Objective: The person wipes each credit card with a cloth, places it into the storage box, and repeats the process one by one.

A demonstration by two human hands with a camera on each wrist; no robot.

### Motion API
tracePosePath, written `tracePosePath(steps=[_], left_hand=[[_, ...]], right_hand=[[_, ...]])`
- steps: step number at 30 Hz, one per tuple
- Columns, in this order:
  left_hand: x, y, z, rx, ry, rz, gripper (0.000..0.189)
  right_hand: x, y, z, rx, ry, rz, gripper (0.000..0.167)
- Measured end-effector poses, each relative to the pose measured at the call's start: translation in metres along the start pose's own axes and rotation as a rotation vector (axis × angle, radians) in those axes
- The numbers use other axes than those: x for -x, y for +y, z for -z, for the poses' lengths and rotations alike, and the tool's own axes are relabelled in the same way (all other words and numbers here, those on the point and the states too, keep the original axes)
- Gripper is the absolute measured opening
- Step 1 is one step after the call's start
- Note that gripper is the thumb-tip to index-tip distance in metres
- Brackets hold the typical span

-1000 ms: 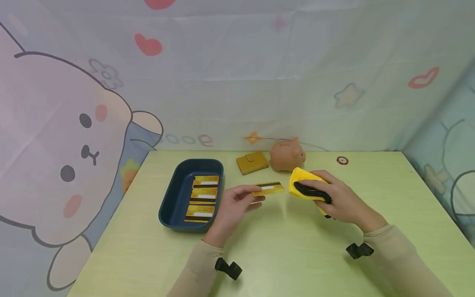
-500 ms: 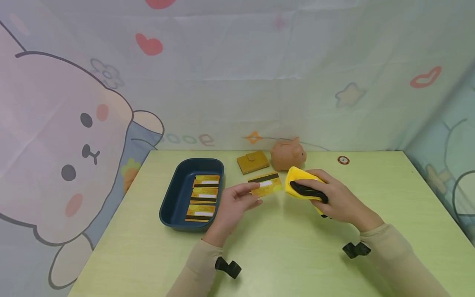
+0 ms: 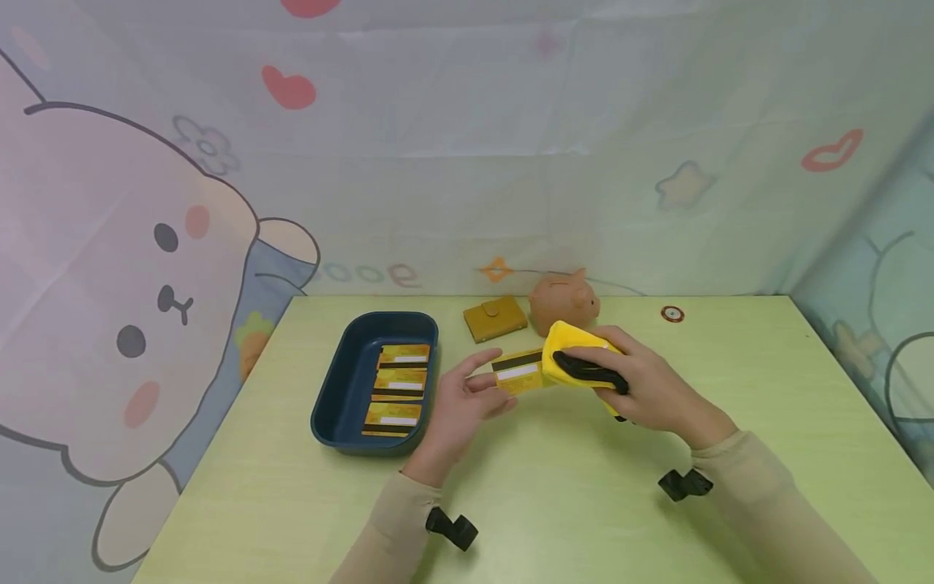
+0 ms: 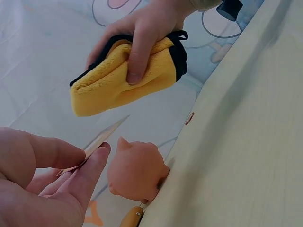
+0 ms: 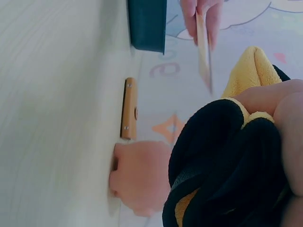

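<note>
My left hand point(image 3: 463, 405) pinches a gold card point(image 3: 516, 373) with a dark stripe and a white strip, by its left end. In the left wrist view the card point(image 4: 102, 142) shows nearly edge-on between thumb and fingers. My right hand point(image 3: 645, 385) grips a folded yellow cloth point(image 3: 572, 341) with black edging. In the head view the cloth overlaps the card's right end; in the left wrist view the cloth point(image 4: 123, 85) is a little above the card's tip. Left of my left hand, a dark blue tray point(image 3: 337, 397) holds three similar gold cards point(image 3: 400, 385).
Behind the hands, a mustard wallet point(image 3: 495, 319) lies beside a pink piggy bank point(image 3: 560, 304). A small red-and-white round chip point(image 3: 672, 314) lies at the back right of the pale table point(image 3: 569, 503). A printed cloth backdrop point(image 3: 467, 162) hangs behind.
My right hand has moved left with the cloth, from beside the card to over its right end. The card has been tilted so its striped face shows more.
</note>
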State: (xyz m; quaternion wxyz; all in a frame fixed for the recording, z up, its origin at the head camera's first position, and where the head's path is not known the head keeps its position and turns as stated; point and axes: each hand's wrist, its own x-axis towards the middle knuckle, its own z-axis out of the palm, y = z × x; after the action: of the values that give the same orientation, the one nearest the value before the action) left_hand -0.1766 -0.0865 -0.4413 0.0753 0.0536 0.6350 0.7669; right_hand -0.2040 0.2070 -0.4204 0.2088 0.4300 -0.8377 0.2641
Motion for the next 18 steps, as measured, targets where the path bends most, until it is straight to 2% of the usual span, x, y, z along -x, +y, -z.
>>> tracePosePath(steps=[8, 18], left_hand=[[0.0, 0.0, -0.004, -0.064, -0.074, -0.003, 0.065], [0.001, 0.002, -0.012, -0.04, -0.131, -0.033, 0.065]], right_hand=[[-0.016, -0.012, -0.011, -0.006, -0.018, 0.046, 0.071], [-0.028, -0.023, -0.021, 0.006, -0.067, 0.08, 0.067]])
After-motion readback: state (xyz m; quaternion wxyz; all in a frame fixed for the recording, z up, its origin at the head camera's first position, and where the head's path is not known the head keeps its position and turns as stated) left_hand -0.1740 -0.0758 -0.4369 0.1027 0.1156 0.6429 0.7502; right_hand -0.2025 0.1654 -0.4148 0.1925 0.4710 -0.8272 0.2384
